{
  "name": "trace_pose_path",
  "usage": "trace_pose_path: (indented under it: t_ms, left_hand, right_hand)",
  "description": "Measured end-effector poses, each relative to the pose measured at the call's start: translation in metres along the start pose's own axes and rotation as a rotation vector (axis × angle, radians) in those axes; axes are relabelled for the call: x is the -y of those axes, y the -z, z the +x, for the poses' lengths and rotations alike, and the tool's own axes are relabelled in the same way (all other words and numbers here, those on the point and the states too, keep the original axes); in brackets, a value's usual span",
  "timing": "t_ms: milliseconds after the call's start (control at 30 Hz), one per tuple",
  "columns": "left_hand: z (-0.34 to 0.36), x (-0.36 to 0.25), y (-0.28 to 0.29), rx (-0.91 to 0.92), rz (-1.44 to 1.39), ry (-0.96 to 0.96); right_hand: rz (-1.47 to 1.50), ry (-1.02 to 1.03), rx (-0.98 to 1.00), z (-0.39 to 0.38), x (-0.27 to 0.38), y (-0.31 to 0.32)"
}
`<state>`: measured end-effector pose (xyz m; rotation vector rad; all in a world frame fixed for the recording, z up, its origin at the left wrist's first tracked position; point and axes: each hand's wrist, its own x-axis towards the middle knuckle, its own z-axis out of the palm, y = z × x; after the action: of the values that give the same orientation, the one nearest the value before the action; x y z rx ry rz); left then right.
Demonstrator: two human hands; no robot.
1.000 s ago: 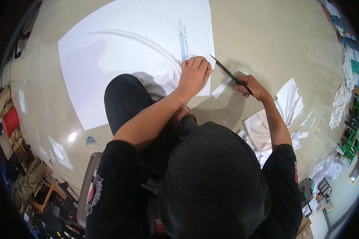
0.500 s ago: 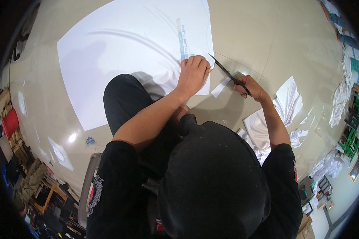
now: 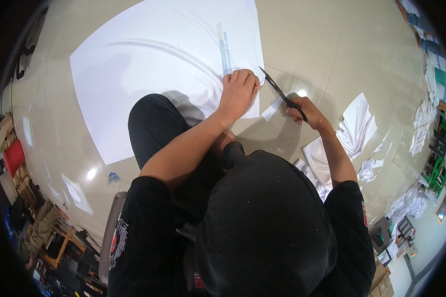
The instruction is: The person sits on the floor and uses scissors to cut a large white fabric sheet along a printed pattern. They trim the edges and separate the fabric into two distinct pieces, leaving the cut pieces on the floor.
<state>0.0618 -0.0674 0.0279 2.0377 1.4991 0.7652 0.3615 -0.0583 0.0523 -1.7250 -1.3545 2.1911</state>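
A large white fabric sheet [image 3: 148, 74] with a printed strip along its right part spreads over the floor and lies partly under my bent knee. Near the sheet's right edge, my left hand [image 3: 239, 93] has its fingers curled down, gripping the fabric with small folds gathered around it. My right hand [image 3: 308, 113] is wrapped round the handles of black scissors [image 3: 277, 90]. Their blades point up and left, and the tips reach the sheet's right edge, just beyond my left fingers. A narrow white offcut [image 3: 271, 110] lies beneath the scissors.
Crumpled white fabric pieces [image 3: 357, 123] lie by my right forearm, with smaller scraps [image 3: 369, 169] nearby. A small blue tangle [image 3: 113, 177] is on the tiled floor at left. Beyond it stand a red container [image 3: 13, 157] and cluttered goods. White cloth heaps [image 3: 421, 126] line the right side.
My right hand and the scissors have shifted slightly left. My left hand keeps its grip at nearly the same spot on the sheet.
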Motion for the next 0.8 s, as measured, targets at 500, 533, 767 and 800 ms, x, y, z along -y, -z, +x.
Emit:
trace_pose_path:
  t_ms: [500,533,767,800]
  left_hand:
    - [0.000,0.000,0.000,-0.009,0.000,-0.009]
    - [0.000,0.000,0.001,0.002,-0.003,-0.001]
    - [0.000,0.000,0.002,-0.003,0.004,-0.007]
    - [0.000,0.000,0.002,-0.004,0.002,-0.009]
  right_hand:
    - [-0.025,-0.006,-0.045,-0.002,-0.006,-0.007]
    - [-0.024,-0.008,-0.050,-0.002,-0.006,-0.008]
    - [-0.021,-0.019,-0.107,-0.005,0.000,-0.012]
    - [-0.033,-0.014,-0.102,-0.005,0.002,-0.012]
